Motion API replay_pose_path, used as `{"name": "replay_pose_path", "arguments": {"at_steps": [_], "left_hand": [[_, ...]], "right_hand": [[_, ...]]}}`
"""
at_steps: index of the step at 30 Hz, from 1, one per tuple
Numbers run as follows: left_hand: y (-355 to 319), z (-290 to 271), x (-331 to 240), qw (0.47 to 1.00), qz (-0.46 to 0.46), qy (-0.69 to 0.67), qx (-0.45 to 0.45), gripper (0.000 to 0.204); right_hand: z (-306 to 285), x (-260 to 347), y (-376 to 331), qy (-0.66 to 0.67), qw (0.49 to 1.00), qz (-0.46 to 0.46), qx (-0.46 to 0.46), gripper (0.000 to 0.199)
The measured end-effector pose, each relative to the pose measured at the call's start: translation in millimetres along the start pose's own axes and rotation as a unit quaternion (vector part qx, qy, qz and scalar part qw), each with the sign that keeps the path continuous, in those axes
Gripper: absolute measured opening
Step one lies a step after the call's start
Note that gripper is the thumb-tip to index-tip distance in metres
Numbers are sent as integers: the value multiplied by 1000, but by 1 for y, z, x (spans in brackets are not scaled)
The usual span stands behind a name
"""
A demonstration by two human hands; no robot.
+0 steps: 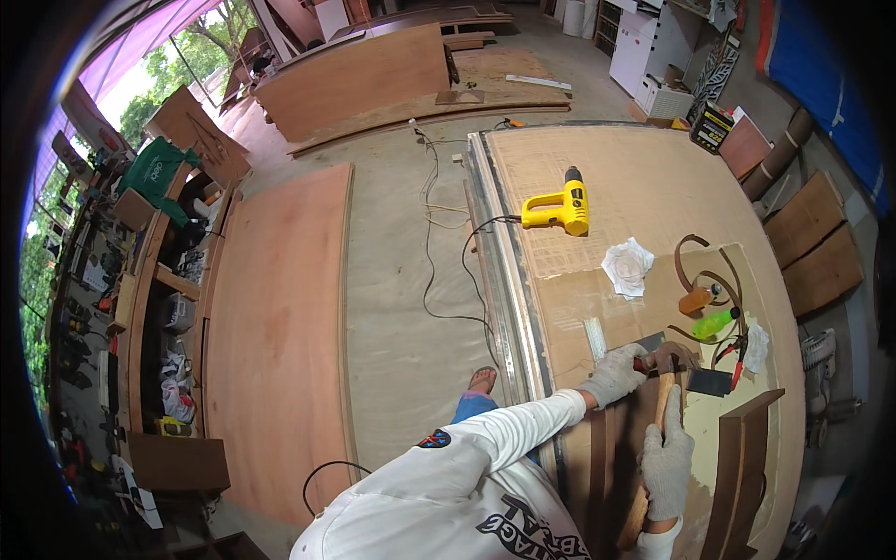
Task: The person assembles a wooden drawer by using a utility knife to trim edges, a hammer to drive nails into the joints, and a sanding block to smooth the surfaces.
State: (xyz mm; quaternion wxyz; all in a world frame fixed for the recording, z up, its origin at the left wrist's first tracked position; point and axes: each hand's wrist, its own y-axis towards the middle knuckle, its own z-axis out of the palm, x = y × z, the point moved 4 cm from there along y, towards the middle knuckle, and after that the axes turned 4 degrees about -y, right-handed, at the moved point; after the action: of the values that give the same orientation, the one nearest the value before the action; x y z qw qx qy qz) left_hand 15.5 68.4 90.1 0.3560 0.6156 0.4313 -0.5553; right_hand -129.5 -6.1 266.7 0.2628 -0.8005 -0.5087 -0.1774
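My right hand [667,462], in a grey work glove, grips the wooden handle of a hammer [664,392]. The hammer's head lies near the bench's front left. My left hand [614,373], also gloved, is closed next to the hammer head on a small red-handled object [640,366] that is mostly hidden. Both hands are over dark wood strips [605,467] lying on the workbench [653,168]. A dark L-shaped wooden piece [742,476] sits just right of my right hand.
On the bench are a yellow heat gun [560,207], crumpled white plastic [627,266], an orange bottle [695,301], a green bottle [714,323], red pliers [737,362], a black block [711,381] and a metal ruler [595,338]. A plywood sheet [280,336] and cables [439,233] lie on the floor to the left.
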Motion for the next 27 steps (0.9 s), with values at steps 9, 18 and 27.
{"name": "replay_pose_path", "arguments": {"at_steps": [9,18,27], "left_hand": [[13,3,44,996,-62,-66,4,30],[7,15,-1,998,-35,41,19,26],[6,12,5,999,-38,1,17,23]], "right_hand": [[-15,10,10,43,994,-98,-36,68],[-11,-16,-3,39,995,-82,-45,70],[-41,15,-25,58,975,-161,-143,65]]}}
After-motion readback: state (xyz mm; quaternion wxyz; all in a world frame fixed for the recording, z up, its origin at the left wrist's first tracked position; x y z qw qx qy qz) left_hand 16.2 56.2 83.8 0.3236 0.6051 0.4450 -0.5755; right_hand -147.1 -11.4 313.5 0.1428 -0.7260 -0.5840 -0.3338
